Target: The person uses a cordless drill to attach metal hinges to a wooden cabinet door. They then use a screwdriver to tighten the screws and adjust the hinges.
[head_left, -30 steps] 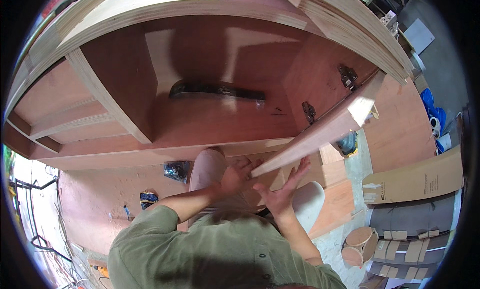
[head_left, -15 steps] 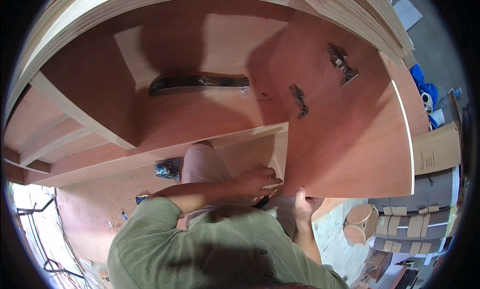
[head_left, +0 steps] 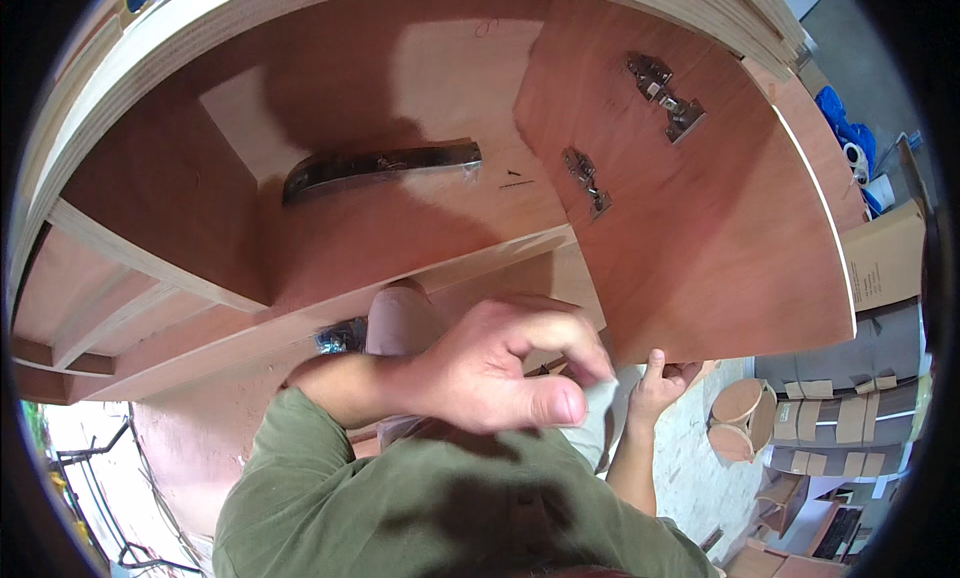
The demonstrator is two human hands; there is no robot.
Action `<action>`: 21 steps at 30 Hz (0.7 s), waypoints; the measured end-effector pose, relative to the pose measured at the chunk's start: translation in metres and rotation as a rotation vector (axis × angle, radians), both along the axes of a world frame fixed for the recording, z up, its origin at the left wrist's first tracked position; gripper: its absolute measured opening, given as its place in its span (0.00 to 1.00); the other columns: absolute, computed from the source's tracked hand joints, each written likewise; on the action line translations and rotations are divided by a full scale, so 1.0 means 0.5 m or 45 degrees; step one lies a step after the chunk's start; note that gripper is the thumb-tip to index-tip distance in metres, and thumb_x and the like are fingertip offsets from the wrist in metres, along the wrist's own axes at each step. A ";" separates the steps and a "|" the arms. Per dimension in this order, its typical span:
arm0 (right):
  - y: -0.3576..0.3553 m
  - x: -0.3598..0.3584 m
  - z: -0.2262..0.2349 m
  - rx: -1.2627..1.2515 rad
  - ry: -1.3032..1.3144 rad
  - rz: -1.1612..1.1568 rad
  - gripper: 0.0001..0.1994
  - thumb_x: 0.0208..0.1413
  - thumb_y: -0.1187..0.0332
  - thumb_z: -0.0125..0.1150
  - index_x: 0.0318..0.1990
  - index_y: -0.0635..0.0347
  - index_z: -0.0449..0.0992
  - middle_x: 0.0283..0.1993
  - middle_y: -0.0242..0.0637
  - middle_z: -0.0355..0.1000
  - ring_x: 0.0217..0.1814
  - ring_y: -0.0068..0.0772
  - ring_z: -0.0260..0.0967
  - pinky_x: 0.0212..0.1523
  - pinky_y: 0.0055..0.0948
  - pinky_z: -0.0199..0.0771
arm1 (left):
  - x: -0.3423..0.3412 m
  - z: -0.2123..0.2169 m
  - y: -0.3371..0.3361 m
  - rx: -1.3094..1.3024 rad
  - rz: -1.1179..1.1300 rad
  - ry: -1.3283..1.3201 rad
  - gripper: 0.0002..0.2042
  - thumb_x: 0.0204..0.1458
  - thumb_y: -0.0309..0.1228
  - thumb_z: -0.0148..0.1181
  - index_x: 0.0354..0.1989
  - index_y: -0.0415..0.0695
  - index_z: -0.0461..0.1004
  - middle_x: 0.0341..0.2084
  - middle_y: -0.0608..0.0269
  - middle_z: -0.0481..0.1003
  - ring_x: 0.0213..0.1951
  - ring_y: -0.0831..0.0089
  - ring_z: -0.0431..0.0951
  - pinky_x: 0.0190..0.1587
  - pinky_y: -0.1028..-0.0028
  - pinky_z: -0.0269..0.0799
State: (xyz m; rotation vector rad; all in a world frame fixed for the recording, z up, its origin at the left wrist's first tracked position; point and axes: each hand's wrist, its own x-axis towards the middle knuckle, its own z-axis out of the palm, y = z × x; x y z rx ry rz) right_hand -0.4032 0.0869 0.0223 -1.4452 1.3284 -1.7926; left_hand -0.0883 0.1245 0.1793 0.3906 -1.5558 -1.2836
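Apparent step: positioning door [head_left: 720, 248]. Right hand [head_left: 657, 386] pinches it; left hand [head_left: 490, 368] curls, thumb apart. Next move probably needs steadiness.

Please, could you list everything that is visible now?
Cabinet: 1, reddish-brown, top and left
Cabinet door: 1, reddish-brown, standing open at right
Hinges: 2, dark metallic, between cabinet and door
Curved strip: 1, black, inside cabinet
Tiny thin parts: 2, dark, beside the strip
Plastic packet: 1, dark blue, below cabinet front
Crumpled bundle: 1, blue, far right
Large cardboard piece: 1, tan, right
Round pieces: 2, brown, floor at right
Metal frame: 1, black, far left
Other background: count unclear
Shirt: 1, green, bottom centre
Left hand: 1, bare, centre foreground, grasp unclear
Right hand: 1, bare, gripping door's lower edge
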 end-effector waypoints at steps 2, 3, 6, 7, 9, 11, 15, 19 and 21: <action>-0.010 -0.002 -0.002 -0.013 -0.015 -0.047 0.33 0.54 0.77 0.57 0.66 0.65 0.48 0.62 0.44 0.58 0.61 0.36 0.59 0.61 0.34 0.59 | -0.007 0.073 0.003 0.113 -0.356 0.178 0.33 0.48 0.56 0.61 0.41 0.30 0.75 0.36 0.50 0.75 0.37 0.64 0.77 0.41 0.69 0.71; -0.005 -0.003 0.018 -0.005 0.015 -0.059 0.33 0.54 0.77 0.57 0.66 0.64 0.48 0.62 0.44 0.59 0.61 0.35 0.59 0.60 0.34 0.59 | -0.012 0.103 -0.005 0.101 -0.498 0.172 0.24 0.50 0.48 0.63 0.38 0.33 0.74 0.32 0.53 0.75 0.35 0.68 0.76 0.38 0.70 0.71; -0.013 -0.007 0.015 -0.022 0.012 -0.062 0.34 0.54 0.79 0.57 0.67 0.59 0.48 0.60 0.42 0.60 0.58 0.33 0.61 0.57 0.32 0.62 | -0.030 0.152 -0.001 0.079 -0.727 0.193 0.25 0.48 0.47 0.64 0.39 0.32 0.74 0.32 0.54 0.75 0.34 0.68 0.76 0.39 0.71 0.70; -0.026 -0.010 0.006 -0.066 -0.021 -0.096 0.34 0.54 0.80 0.57 0.67 0.57 0.49 0.58 0.41 0.62 0.55 0.31 0.62 0.55 0.30 0.63 | -0.035 0.155 0.000 0.071 -0.776 0.194 0.26 0.48 0.47 0.65 0.40 0.32 0.73 0.32 0.54 0.75 0.34 0.68 0.76 0.39 0.71 0.70; -0.024 -0.031 0.002 -0.076 0.035 0.016 0.35 0.53 0.78 0.60 0.67 0.53 0.50 0.53 0.38 0.63 0.47 0.26 0.62 0.49 0.27 0.64 | -0.043 0.151 0.008 0.078 -0.847 0.204 0.27 0.47 0.47 0.66 0.41 0.31 0.73 0.32 0.54 0.75 0.34 0.68 0.75 0.39 0.71 0.70; -0.027 -0.040 -0.013 -0.120 0.017 0.026 0.35 0.53 0.76 0.62 0.67 0.52 0.50 0.51 0.36 0.63 0.44 0.25 0.61 0.47 0.26 0.64 | -0.050 0.148 0.011 0.091 -0.895 0.217 0.28 0.46 0.47 0.67 0.42 0.31 0.72 0.32 0.54 0.75 0.34 0.68 0.75 0.39 0.71 0.69; -0.013 -0.090 -0.037 -0.019 0.053 0.050 0.35 0.54 0.66 0.66 0.66 0.52 0.51 0.52 0.37 0.63 0.44 0.25 0.61 0.47 0.25 0.63 | -0.074 0.137 -0.009 0.166 -0.973 0.238 0.30 0.44 0.46 0.69 0.44 0.30 0.71 0.32 0.55 0.75 0.34 0.68 0.75 0.39 0.71 0.69; -0.018 -0.101 -0.061 -0.024 0.111 0.045 0.41 0.55 0.53 0.63 0.68 0.61 0.47 0.53 0.37 0.62 0.49 0.29 0.61 0.53 0.30 0.61 | -0.071 0.068 -0.012 0.371 -0.836 0.291 0.29 0.46 0.44 0.68 0.47 0.30 0.71 0.34 0.55 0.75 0.36 0.68 0.75 0.43 0.71 0.68; 0.012 -0.150 -0.047 0.138 0.249 -0.032 0.37 0.56 0.57 0.62 0.66 0.64 0.51 0.59 0.42 0.62 0.60 0.36 0.60 0.60 0.34 0.57 | -0.058 0.015 -0.032 0.531 -0.760 0.300 0.25 0.51 0.40 0.65 0.49 0.31 0.71 0.36 0.57 0.76 0.38 0.71 0.75 0.47 0.71 0.68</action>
